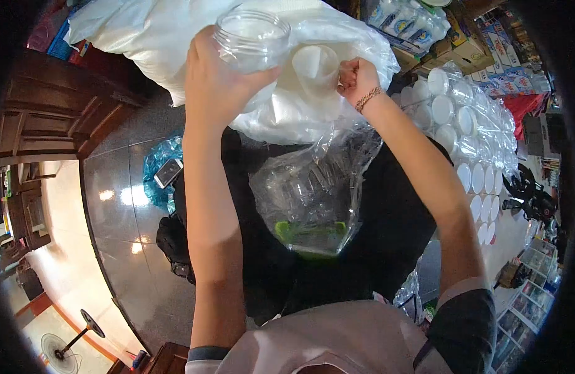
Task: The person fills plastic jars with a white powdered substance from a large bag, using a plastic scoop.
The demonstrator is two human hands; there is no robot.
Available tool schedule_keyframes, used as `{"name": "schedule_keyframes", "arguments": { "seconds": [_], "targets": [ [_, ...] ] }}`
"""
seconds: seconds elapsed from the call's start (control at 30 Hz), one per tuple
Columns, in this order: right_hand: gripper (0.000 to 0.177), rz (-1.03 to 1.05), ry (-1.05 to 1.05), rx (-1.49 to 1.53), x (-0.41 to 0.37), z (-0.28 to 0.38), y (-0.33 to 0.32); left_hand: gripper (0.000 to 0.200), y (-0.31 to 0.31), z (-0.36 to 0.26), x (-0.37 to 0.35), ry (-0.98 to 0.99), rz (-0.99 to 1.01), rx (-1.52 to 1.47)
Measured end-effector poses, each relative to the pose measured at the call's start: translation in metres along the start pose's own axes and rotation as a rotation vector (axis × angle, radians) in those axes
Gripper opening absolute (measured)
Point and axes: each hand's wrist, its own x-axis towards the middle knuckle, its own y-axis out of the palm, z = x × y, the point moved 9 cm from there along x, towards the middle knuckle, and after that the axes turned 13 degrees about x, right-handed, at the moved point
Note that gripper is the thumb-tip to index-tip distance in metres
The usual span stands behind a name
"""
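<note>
A clear, wide-mouthed plastic jar (253, 34) is held up in my left hand (228, 81), its fingers and thumb wrapped round the side. To the right, my right hand (358, 78) has its fingers curled closed at the handle side of a translucent white cup or scoop (315, 68). The cup's opening faces me. Both hands are over a large, shiny white sack (294, 115). Below them, on my lap, lies a clear plastic bag (312, 181) with small transparent items and a green strip inside.
Stacked white-lidded jars (446, 112) in clear wrap stand at the right. Bottle packs (406, 25) are at the upper right. A phone (168, 173) rests on a blue-green bag at the left. A fan (60, 352) is at the lower left.
</note>
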Motion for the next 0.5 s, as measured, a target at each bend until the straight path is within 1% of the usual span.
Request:
{"name": "schedule_keyframes", "arguments": {
  "seconds": [0.03,0.07,0.1,0.13,0.17,0.2,0.23,0.3,0.33,0.4,0.47,0.5],
  "targets": [
    [0.021,0.068,0.033,-0.008,0.004,0.003,-0.002,0.095,-0.001,-0.001,-0.002,0.005,-0.005,0.001],
    [0.019,0.137,0.066,-0.016,0.009,0.004,-0.002,0.097,0.002,-0.005,-0.005,0.051,0.037,0.036],
    [0.019,0.144,0.063,-0.013,0.002,0.007,0.002,0.098,0.005,-0.009,-0.007,0.098,0.079,0.073],
    [0.017,0.101,0.047,0.015,-0.006,0.011,0.001,0.098,0.004,-0.011,-0.009,0.103,0.074,0.077],
    [0.016,0.057,0.033,0.044,-0.011,0.015,0.0,0.099,0.01,-0.01,-0.011,0.078,0.147,0.098],
    [0.016,0.063,0.034,0.048,-0.011,0.017,0.002,0.1,0.016,-0.007,-0.014,0.05,0.22,0.12],
    [0.017,0.047,0.014,0.043,-0.011,0.021,0.002,0.1,0.017,-0.006,-0.014,0.051,0.218,0.125],
    [0.018,0.035,-0.001,0.037,-0.013,0.026,0.005,0.101,0.036,0.001,-0.022,0.003,0.432,0.1],
    [0.019,0.028,-0.012,0.036,-0.016,0.03,0.008,0.101,0.039,0.002,-0.023,0.001,0.431,0.105],
    [0.02,0.024,-0.016,0.034,-0.014,0.032,0.008,0.101,0.055,0.0,-0.031,0.046,0.536,0.136],
    [0.009,0.066,-0.008,0.053,-0.005,0.037,0.007,0.101,0.061,0.0,-0.031,0.04,0.546,0.155],
    [0.009,0.066,-0.004,0.055,-0.003,0.038,0.007,0.1,0.064,0.0,-0.031,0.04,0.557,0.171]
  ]
}}
